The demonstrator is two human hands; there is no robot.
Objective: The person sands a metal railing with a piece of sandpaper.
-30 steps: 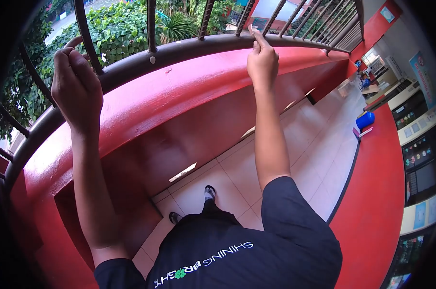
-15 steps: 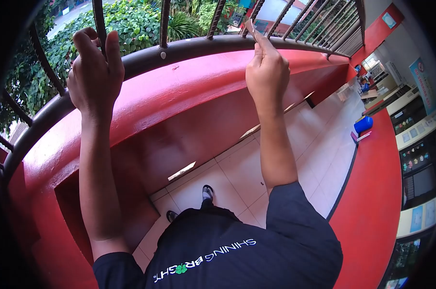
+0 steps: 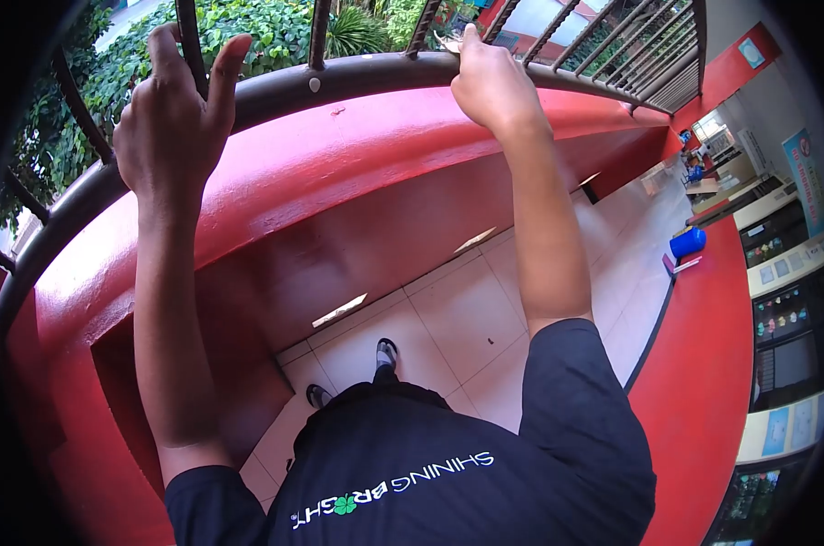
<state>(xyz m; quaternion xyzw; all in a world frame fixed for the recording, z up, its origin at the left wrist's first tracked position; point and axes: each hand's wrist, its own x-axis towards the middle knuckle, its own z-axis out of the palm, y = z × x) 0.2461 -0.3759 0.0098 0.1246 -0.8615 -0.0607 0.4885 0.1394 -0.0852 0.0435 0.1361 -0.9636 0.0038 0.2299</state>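
Note:
My left hand [image 3: 171, 127] is raised at the railing, its thumb and index finger stretched apart on either side of a dark vertical bar [image 3: 188, 41]. Its other fingers are partly hidden, and I see nothing held in it. My right hand [image 3: 496, 84] is closed over the thick dark bottom rail [image 3: 376, 80], farther along. From its fingertips sticks out a thin pale-brown strip [image 3: 447, 44], like folded paper or sandpaper; most of it is hidden by the hand. A pale spot [image 3: 315, 85] marks the rail between the hands.
Below the rail runs a glossy red ledge [image 3: 339, 123] above a red wall. My feet stand on pale floor tiles [image 3: 430, 318]. Green bushes [image 3: 266, 41] grow beyond the bars. At right are a blue container [image 3: 688, 241], a red wall base [image 3: 694, 382] and windows.
My right hand has moved left and tilted over the rail, and more of the strip is hidden. My left thumb has spread outward and its index finger has straightened. The view shifted slightly.

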